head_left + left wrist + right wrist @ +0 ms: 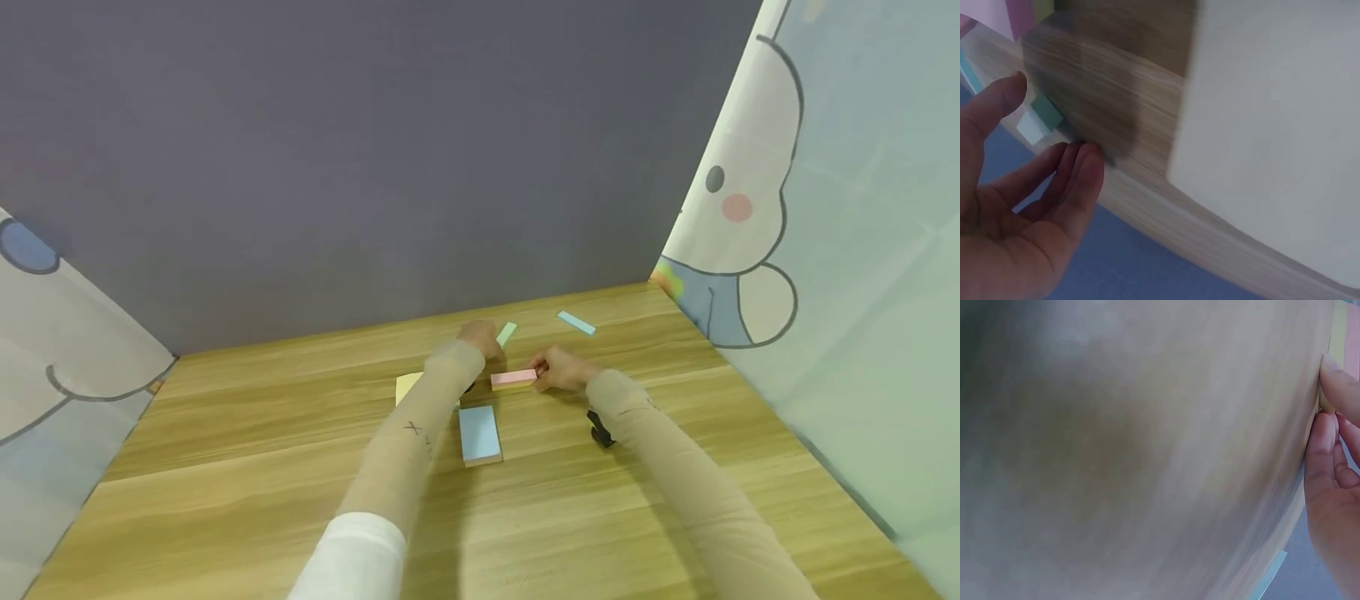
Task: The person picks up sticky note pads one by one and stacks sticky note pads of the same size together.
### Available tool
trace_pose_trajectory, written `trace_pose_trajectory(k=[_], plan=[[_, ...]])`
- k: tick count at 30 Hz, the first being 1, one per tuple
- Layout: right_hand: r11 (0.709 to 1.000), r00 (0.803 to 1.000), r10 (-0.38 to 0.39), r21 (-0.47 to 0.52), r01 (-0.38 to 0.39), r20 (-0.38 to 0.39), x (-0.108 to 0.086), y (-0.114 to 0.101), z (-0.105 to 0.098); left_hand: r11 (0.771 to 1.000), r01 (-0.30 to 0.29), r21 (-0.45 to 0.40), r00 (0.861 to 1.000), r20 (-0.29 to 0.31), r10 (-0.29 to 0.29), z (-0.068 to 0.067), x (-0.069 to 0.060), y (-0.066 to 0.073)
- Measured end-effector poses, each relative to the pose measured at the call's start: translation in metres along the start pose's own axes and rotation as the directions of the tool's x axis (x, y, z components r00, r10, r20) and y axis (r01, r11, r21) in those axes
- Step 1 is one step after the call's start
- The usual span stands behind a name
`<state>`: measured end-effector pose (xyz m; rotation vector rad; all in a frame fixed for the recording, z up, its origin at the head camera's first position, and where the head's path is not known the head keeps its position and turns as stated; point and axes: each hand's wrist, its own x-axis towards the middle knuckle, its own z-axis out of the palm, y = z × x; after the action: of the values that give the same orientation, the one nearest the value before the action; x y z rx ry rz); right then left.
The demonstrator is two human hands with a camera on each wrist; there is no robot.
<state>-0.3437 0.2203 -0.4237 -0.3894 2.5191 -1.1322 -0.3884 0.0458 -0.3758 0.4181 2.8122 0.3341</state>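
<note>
At its right end, a thin pad of sticky notes [513, 380], pink on top and yellow below, is pinched by my right hand [564, 369]. The right wrist view shows the thumb [1342, 394] on the pad's yellow side, with part of the grip cut off by the frame edge. My left hand [482, 337] is beside a narrow green strip pad [507, 333]. In the left wrist view, thumb and fingers stand apart, loosely bent, with the green pad [1046, 112] past the gap and nothing held.
A light blue sticky note pad [479, 433] lies nearer on the wooden table [262, 500]. Yellow paper [406, 387] is partly hidden under the left forearm. A narrow blue strip [576, 322] lies at the back right. A grey wall [375, 167] borders the table behind.
</note>
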Motion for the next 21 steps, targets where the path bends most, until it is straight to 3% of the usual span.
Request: trace_pose_trajectory(k=[5, 9, 16, 21], plan=[[1.0, 1.0, 0.015, 0.007, -0.015, -0.007, 0.0, 0.0, 0.003, 0.999, 0.016, 0.029, 0.999, -0.037, -0.015, 0.0, -0.001, 0.01], [1.0, 1.0, 0.015, 0.008, -0.015, -0.013, 0.0, 0.0, 0.002, 0.999, -0.005, 0.049, 0.997, -0.073, 0.008, 0.005, 0.008, 0.012], [0.999, 1.0, 0.001, 0.034, -0.001, -0.007, 0.001, 0.002, 0.004, 0.996, 0.01, 0.086, 0.995, -0.095, -0.001, 0.014, 0.025, 0.01], [0.999, 1.0, 0.0, 0.051, 0.0, -0.015, 0.003, 0.004, 0.007, 0.994, -0.018, 0.104, 0.992, -0.121, 0.031, 0.02, 0.034, 0.002]])
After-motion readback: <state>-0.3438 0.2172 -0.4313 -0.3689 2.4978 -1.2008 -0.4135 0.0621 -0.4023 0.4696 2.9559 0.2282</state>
